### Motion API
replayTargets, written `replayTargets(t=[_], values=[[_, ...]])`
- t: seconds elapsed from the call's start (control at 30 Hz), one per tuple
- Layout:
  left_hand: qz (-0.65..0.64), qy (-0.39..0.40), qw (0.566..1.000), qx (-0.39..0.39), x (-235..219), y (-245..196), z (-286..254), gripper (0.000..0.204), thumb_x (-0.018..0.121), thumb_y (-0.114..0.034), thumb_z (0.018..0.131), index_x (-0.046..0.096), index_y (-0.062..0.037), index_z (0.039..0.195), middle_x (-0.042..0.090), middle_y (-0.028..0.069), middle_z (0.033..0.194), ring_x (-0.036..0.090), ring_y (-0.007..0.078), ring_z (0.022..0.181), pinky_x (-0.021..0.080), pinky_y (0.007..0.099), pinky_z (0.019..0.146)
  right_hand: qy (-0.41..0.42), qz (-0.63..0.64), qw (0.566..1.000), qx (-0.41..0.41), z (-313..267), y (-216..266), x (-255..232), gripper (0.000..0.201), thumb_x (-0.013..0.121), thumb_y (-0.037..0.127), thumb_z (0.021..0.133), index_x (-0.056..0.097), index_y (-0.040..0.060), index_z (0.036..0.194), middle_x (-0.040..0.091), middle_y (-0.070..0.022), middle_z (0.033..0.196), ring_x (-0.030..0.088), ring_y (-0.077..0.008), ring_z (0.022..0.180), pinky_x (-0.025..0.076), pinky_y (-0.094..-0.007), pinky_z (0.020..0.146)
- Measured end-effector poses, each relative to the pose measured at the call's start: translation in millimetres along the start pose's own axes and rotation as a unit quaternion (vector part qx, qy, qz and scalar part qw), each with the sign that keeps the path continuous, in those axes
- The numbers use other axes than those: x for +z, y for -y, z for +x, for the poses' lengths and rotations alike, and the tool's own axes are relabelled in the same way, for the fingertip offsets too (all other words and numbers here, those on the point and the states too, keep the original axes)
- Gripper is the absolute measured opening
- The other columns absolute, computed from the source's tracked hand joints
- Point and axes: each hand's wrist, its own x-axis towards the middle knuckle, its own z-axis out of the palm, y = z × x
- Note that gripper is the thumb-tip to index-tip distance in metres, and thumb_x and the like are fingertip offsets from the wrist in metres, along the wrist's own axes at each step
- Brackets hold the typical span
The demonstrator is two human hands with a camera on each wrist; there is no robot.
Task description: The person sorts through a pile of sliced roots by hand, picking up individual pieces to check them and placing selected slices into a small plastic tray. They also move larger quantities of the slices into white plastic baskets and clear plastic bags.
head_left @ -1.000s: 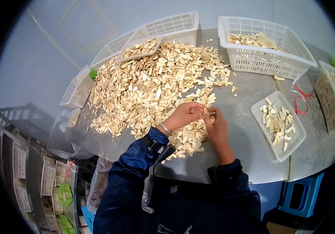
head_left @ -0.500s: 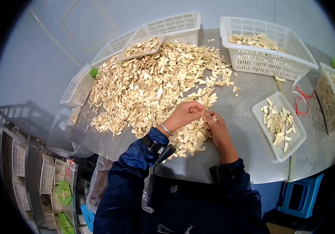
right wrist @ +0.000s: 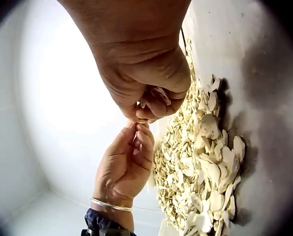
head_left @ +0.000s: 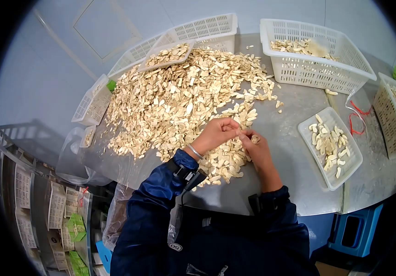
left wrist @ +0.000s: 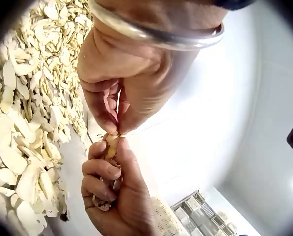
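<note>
My left hand (head_left: 217, 135), with a silver bangle at the wrist, meets my right hand (head_left: 259, 154) over the front of a heap of pale dried slices (head_left: 170, 101). In the left wrist view, the left thumb and fingertips pinch the top end of one small yellowish slice (left wrist: 112, 143). The right thumb and forefinger grip the lower part of that same slice. Further slices (left wrist: 102, 202) are tucked inside the curled right fingers, partly hidden by them. Both hands are above the heap's near edge, fingertips together.
Right of the hands lies a shallow white tray (head_left: 303, 131) with some slices. A white slotted basket (head_left: 313, 76) holding slices stands behind it, another basket (head_left: 387, 117) at far right. A small tray (head_left: 189, 46) of slices sits atop the heap. Red string (head_left: 357, 131) lies near the right.
My right hand has shifted slightly right and toward the body, its fingers curling in more. The left hand stays nearly in place, fingertips still at the slice. Heap and trays look the same.
</note>
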Motion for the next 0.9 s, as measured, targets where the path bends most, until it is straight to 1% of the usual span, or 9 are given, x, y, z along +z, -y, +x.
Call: replayTargets(t=[0.07, 0.17, 0.23, 0.33, 0.43, 0.53, 0.63, 0.73, 0.9], values=[[0.004, -0.001, 1.000, -0.001, 0, 0, -1, 0.015, 0.069, -0.012, 0.096, 0.067, 0.0005, 0.103, 0.069, -0.0014, 0.084, 0.063, 0.0025, 0.076, 0.050, 0.0184, 0.067, -0.002, 0.002, 1.000, 0.004, 1, -1, 0, 0.018, 0.070, 0.016, 0.093, 0.069, 0.0025, 0.104, 0.056, 0.0066, 0.073, 0.043, -0.0011, 0.054, 0.032, -0.0194, 0.048], [-0.007, 0.010, 1.000, -0.021, -2, -4, -4, 0.016, 0.068, -0.011, 0.097, 0.066, 0.0007, 0.108, 0.070, 0.0005, 0.093, 0.065, 0.0052, 0.085, 0.053, 0.0206, 0.077, 0.007, 0.023, 0.999, 0.036, -1, 3, -1, 0.019, 0.069, 0.017, 0.094, 0.068, 0.0022, 0.106, 0.054, 0.0059, 0.070, 0.043, -0.0020, 0.053, 0.032, -0.0196, 0.047], [-0.018, 0.002, 1.000, -0.023, -2, -3, -5, 0.016, 0.068, -0.011, 0.097, 0.066, 0.0006, 0.109, 0.070, 0.0007, 0.094, 0.065, 0.0055, 0.085, 0.053, 0.0207, 0.077, 0.013, 0.033, 0.998, 0.058, -1, 4, -2, 0.019, 0.067, 0.016, 0.094, 0.065, 0.0026, 0.106, 0.052, 0.0047, 0.067, 0.043, -0.0030, 0.051, 0.032, -0.0197, 0.045], [-0.038, 0.000, 0.999, -0.028, -2, -6, -7, 0.016, 0.068, -0.011, 0.097, 0.066, 0.0004, 0.109, 0.070, 0.0006, 0.094, 0.065, 0.0056, 0.085, 0.053, 0.0206, 0.077, 0.011, 0.030, 0.998, 0.048, -1, 3, -2, 0.022, 0.068, 0.017, 0.094, 0.067, 0.0010, 0.109, 0.052, 0.0060, 0.063, 0.043, -0.0028, 0.051, 0.031, -0.0207, 0.046], [-0.047, -0.005, 0.998, -0.032, -2, -8, -9, 0.016, 0.068, -0.011, 0.097, 0.066, 0.0001, 0.109, 0.070, 0.0002, 0.093, 0.064, 0.0054, 0.084, 0.053, 0.0205, 0.078, 0.010, 0.048, 0.998, 0.043, -1, 2, -2, 0.022, 0.068, 0.017, 0.095, 0.066, 0.0012, 0.110, 0.053, 0.0054, 0.064, 0.043, -0.0031, 0.050, 0.031, -0.0208, 0.046], [-0.036, -0.006, 0.999, -0.036, -4, -8, -10, 0.016, 0.067, -0.010, 0.097, 0.066, -0.0004, 0.110, 0.070, 0.0000, 0.093, 0.064, 0.0054, 0.085, 0.052, 0.0208, 0.078, 0.015, 0.076, 0.994, 0.074, -2, 6, -4, 0.022, 0.066, 0.016, 0.096, 0.062, 0.0027, 0.113, 0.053, 0.0044, 0.071, 0.044, -0.0030, 0.055, 0.034, -0.0189, 0.048], [-0.024, -0.013, 0.999, -0.041, -7, -2, -10, 0.014, 0.066, -0.009, 0.097, 0.066, -0.0010, 0.109, 0.070, 0.0000, 0.093, 0.064, 0.0056, 0.085, 0.053, 0.0211, 0.079, 0.017, 0.115, 0.991, 0.072, 3, -4, -8, 0.021, 0.065, 0.014, 0.096, 0.061, 0.0036, 0.114, 0.055, 0.0046, 0.075, 0.046, -0.0026, 0.059, 0.036, -0.0187, 0.051], [-0.024, -0.017, 0.998, -0.047, -9, 5, -9, 0.013, 0.066, -0.009, 0.097, 0.066, -0.0015, 0.108, 0.070, -0.0001, 0.093, 0.064, 0.0056, 0.085, 0.053, 0.0212, 0.079, 0.007, 0.121, 0.990, 0.065, 4, -6, -6, 0.019, 0.067, 0.017, 0.095, 0.063, 0.0045, 0.109, 0.054, 0.0038, 0.064, 0.043, -0.0040, 0.050, 0.031, -0.0201, 0.045], [-0.028, -0.019, 0.998, -0.048, -9, 2, -11, 0.011, 0.066, -0.008, 0.097, 0.066, -0.0016, 0.106, 0.069, 0.0000, 0.092, 0.063, 0.0054, 0.083, 0.052, 0.0207, 0.077, 0.012, 0.111, 0.991, 0.076, 2, -5, -7, 0.020, 0.068, 0.018, 0.095, 0.061, 0.0060, 0.109, 0.054, 0.0038, 0.066, 0.044, -0.0041, 0.051, 0.032, -0.0200, 0.046]])
